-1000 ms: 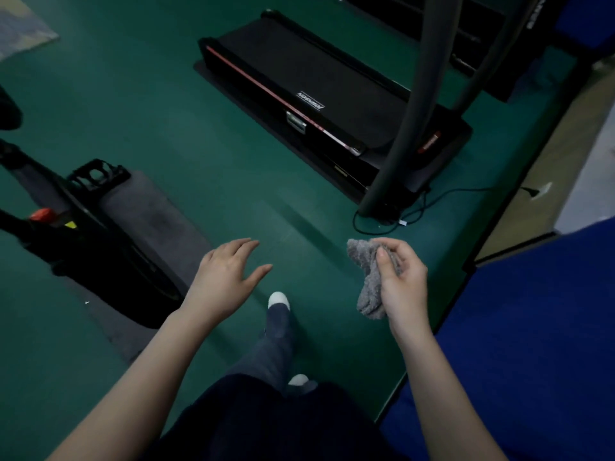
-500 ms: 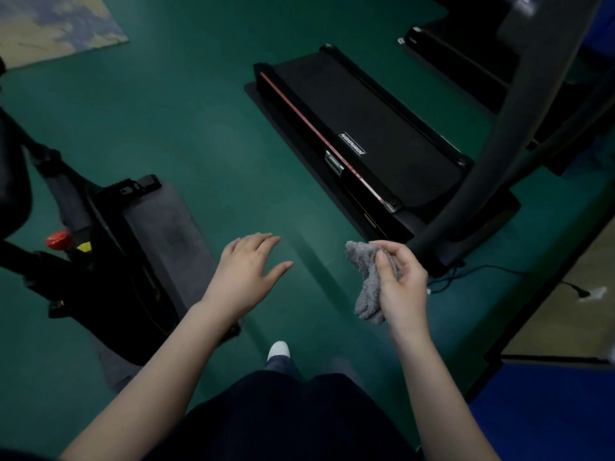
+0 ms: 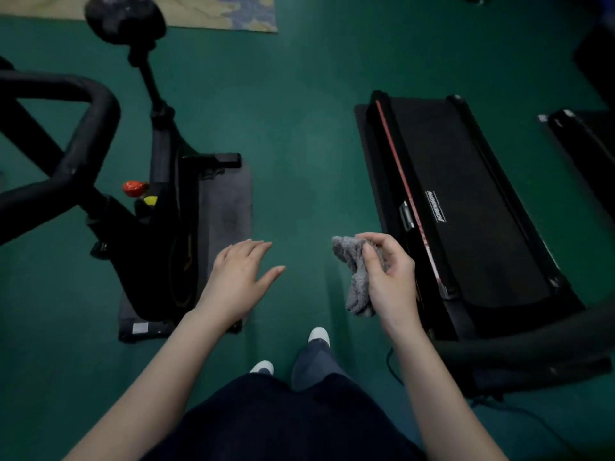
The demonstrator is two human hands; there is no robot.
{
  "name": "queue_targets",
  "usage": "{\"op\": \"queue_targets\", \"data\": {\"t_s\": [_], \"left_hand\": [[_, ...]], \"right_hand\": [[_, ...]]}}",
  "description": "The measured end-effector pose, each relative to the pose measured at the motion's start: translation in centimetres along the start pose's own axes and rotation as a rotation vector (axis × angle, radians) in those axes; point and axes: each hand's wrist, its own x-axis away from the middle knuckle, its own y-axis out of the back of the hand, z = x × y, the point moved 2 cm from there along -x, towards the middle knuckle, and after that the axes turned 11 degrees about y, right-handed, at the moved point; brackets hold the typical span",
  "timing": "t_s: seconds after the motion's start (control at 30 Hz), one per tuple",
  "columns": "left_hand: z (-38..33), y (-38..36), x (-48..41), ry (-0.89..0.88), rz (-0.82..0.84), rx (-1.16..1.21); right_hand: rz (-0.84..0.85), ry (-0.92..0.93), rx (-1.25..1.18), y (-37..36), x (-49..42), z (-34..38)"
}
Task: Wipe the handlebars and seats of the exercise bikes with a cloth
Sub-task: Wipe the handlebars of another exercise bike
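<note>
The right hand grips a crumpled grey fleecy cloth in mid-air above the green floor. The left hand hovers with fingers spread and relaxed, holding nothing, near the black exercise bike with its tubular handlebar and padded seat.

View has swung left — the seat and handlebar now show.

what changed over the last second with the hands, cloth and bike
The view swung toward the exercise bike: its handlebar and seat now show at the left, and the treadmill has slid right. Nothing was taken up or let go. The right hand still grips the grey cloth; the left hand stays open, holding nothing.
</note>
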Motion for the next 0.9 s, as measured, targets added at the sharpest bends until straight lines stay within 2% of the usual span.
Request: {"op": "queue_targets", "data": {"t_s": [0.13,0.47,0.7,0.9], "left_hand": [[-2.2,-0.4,-1.9,0.104,-0.034,0.029],[-4.9,0.2,-4.8,0.305,-0.118,0.104],[-2.3,1.2,-7.3,0.464,-0.165,0.139],[1.0,3.2,-12.9,0.518,-0.196,0.160]], "right_hand": [[0.131,0.060,-0.012,1.1,-4.7,-0.9],[0.266,0.089,-0.028,2.4,-13.3,-3.6],[0.432,0.113,-0.035,-2.5,-18.4,-3.8],[0.527,0.194,-0.024,-9.0,-23.8,-2.0]]}}
